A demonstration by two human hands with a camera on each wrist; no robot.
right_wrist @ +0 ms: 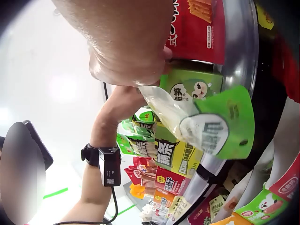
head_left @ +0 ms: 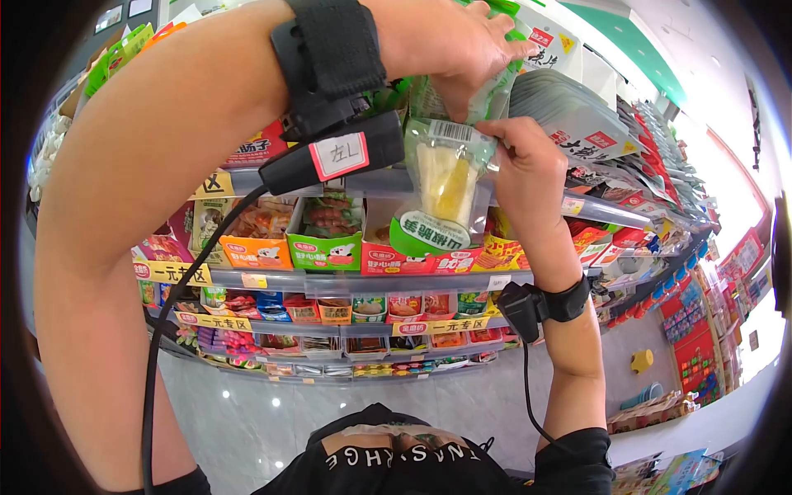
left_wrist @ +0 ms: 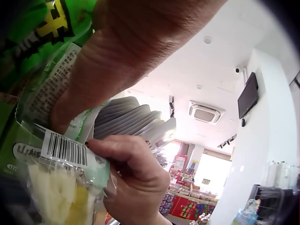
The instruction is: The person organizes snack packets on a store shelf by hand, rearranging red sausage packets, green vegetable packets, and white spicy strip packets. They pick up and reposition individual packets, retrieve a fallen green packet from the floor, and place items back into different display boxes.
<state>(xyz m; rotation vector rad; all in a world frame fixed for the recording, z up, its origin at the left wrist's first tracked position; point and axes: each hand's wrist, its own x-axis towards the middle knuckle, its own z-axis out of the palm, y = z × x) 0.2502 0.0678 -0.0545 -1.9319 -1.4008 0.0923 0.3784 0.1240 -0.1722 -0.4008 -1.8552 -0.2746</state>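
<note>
In the head view my right hand (head_left: 532,165) pinches the barcode end of a clear and green snack pack (head_left: 445,177) with pale and yellow pieces inside. The pack hangs in front of the upper shelf. My left hand (head_left: 462,49) lies with spread fingers on green packs standing just above it. The left wrist view shows a left digit (left_wrist: 93,70) pressing down beside the barcode, close to the right hand (left_wrist: 136,176). In the right wrist view the pack (right_wrist: 206,126) hangs below the right hand (right_wrist: 129,42); its fingertips are mostly hidden there.
Grey packs (head_left: 561,99) stand in a row right of the hands. Below run shelf edges (head_left: 396,285) with boxes of small snacks, including a green box (head_left: 326,247). Black cables hang from both wrist cameras. A grey floor (head_left: 272,412) lies beneath the shelves.
</note>
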